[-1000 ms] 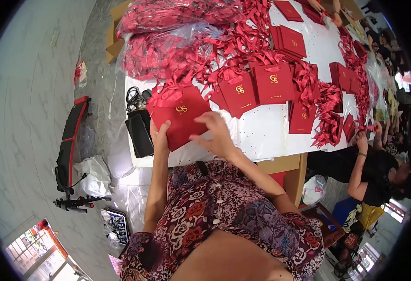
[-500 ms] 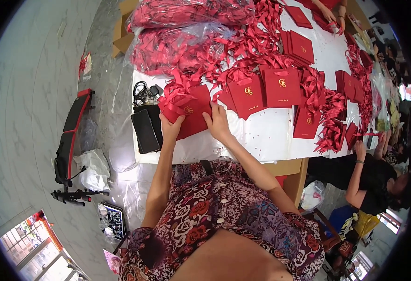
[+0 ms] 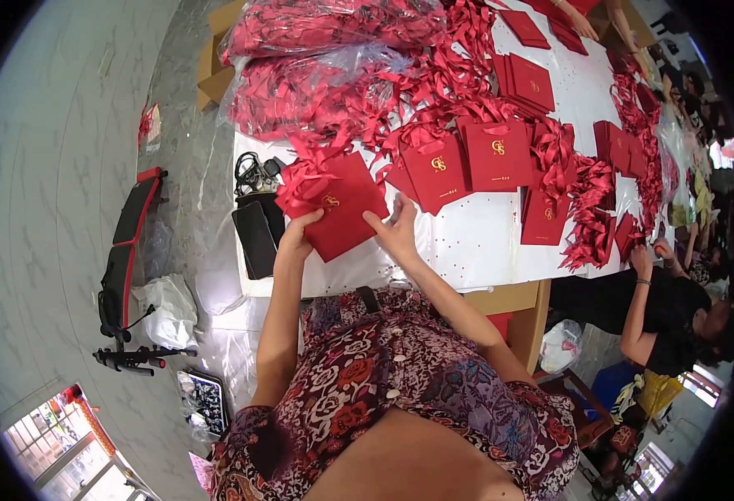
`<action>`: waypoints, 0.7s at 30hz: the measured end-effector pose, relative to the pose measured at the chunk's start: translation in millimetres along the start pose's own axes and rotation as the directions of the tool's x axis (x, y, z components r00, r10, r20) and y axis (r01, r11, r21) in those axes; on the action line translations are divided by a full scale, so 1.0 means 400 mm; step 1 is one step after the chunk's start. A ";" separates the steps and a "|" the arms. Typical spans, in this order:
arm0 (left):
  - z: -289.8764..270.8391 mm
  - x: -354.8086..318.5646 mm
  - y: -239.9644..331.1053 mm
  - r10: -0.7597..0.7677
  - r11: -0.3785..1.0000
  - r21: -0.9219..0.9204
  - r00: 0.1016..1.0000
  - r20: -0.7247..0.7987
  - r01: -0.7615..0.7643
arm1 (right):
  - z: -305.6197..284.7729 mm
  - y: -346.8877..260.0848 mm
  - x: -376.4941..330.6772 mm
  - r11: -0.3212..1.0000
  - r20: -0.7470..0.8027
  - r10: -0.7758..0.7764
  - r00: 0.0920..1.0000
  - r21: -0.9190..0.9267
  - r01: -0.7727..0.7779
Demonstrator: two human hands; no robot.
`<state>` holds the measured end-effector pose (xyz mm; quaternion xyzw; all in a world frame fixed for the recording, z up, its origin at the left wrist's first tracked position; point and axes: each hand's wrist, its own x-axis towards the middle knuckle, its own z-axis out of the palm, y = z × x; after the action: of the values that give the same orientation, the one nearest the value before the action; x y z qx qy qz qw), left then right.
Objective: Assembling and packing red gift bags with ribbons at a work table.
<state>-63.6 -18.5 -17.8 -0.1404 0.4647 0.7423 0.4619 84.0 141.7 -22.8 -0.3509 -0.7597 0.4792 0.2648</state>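
Observation:
A red paper gift bag [image 3: 346,213] with a gold emblem lies tilted in front of me, raised toward my hands, with red ribbon [image 3: 307,179] bunched over its upper left. My left hand [image 3: 297,232] is closed on its lower-left edge, thumb on the front. At the lower-right edge is my right hand [image 3: 398,234], its thumb touching the bag and its index finger standing apart beside the corner. Whether its other fingers are behind the bag is hidden. Just right of the bag lie more red gift bags [image 3: 436,171], fanned out and overlapping, with ribbon handles.
Clear plastic sacks of red ribbon [image 3: 317,92] fill the table's far left. A black phone-like slab [image 3: 254,240] and coiled cables [image 3: 254,173] lie at the left edge. Stacked red bags [image 3: 530,83] stand farther off. Co-workers' hands [image 3: 641,263] work on the right.
The bag has turned so its lower corner points toward me. My right hand has slid from its upper right edge down to the lower-right corner, its fingers spreading.

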 end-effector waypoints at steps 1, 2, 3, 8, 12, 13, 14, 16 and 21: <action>-0.001 -0.010 -0.007 -0.021 0.998 -0.051 1.000 0.022 0.022 | -0.005 -0.001 -0.006 0.974 0.091 0.152 0.984 0.154 -0.165; 0.001 -0.021 -0.012 -0.042 0.994 -0.100 0.998 0.045 0.046 | -0.010 -0.002 -0.010 0.898 0.202 0.283 0.938 0.287 -0.333; 0.001 -0.026 -0.024 -0.041 0.994 -0.100 0.998 0.046 0.046 | -0.013 -0.003 -0.011 0.777 0.327 0.385 0.863 0.391 -0.494; -0.017 -0.053 -0.118 -0.065 0.934 -0.325 0.966 0.252 0.148 | -0.034 -0.096 -0.014 0.715 0.260 0.211 0.942 0.616 -0.330; 0.001 -0.060 -0.170 -0.059 0.934 -0.326 0.961 0.270 0.149 | -0.054 -0.123 -0.008 0.701 0.247 0.198 0.949 0.641 -0.313; 0.002 -0.059 -0.175 -0.059 0.941 -0.306 0.958 0.280 0.147 | -0.066 -0.125 -0.005 0.741 0.258 0.169 0.951 0.603 -0.296; -0.001 -0.063 -0.178 -0.056 0.940 -0.308 0.959 0.279 0.144 | -0.077 -0.125 -0.005 0.741 0.261 0.167 0.951 0.603 -0.296; -0.014 -0.077 -0.187 0.024 0.998 -0.057 0.999 0.046 -0.021 | -0.104 -0.121 -0.014 0.847 0.085 0.026 0.996 0.527 -0.067; 0.019 -0.121 -0.128 0.664 0.738 0.347 0.713 -0.224 -0.578 | -0.165 -0.079 -0.049 0.933 0.059 -0.115 0.992 0.350 0.087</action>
<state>5.8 -31.6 -11.8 -0.0381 0.6458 0.7544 0.1112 136.0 152.8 31.1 -0.2404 -0.6903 0.6044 0.3168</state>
